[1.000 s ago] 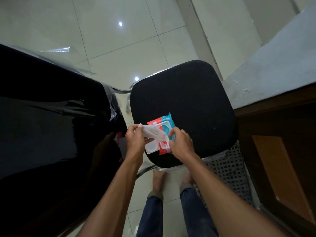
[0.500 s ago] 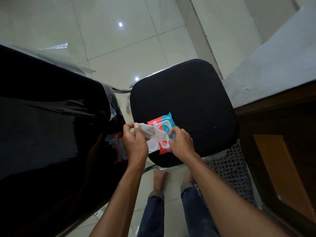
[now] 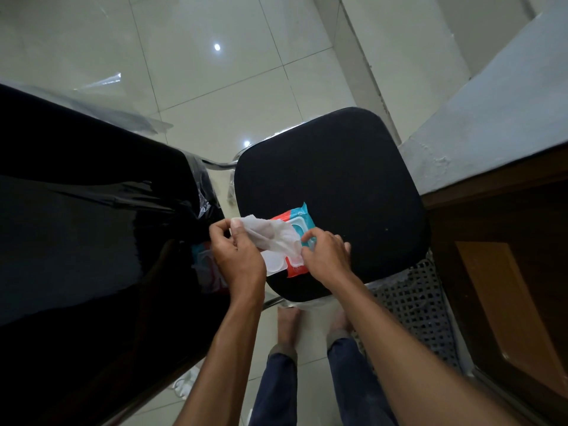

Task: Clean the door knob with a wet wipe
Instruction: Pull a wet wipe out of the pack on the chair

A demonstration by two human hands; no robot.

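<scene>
A red and blue wet wipe pack [image 3: 294, 217] with its white lid open lies near the front edge of a black chair seat [image 3: 341, 179]. A white wet wipe [image 3: 270, 235] stretches out of the pack toward the left. My left hand [image 3: 236, 253] pinches the wipe's free end between thumb and fingers. My right hand [image 3: 325, 256] rests on the pack, its fingertips pressing beside the opening. No door knob is in view.
A glossy black surface [image 3: 92, 241] wrapped in clear plastic fills the left side. A brown wooden door [image 3: 507, 287] and a grey wall ledge [image 3: 491, 118] are on the right. A perforated grey mat [image 3: 412, 305] lies on the pale tiled floor, and my feet show below the seat.
My left hand has pulled the wipe farther out of the pack to the left, so more of it is spread out. My right hand stays on the pack.
</scene>
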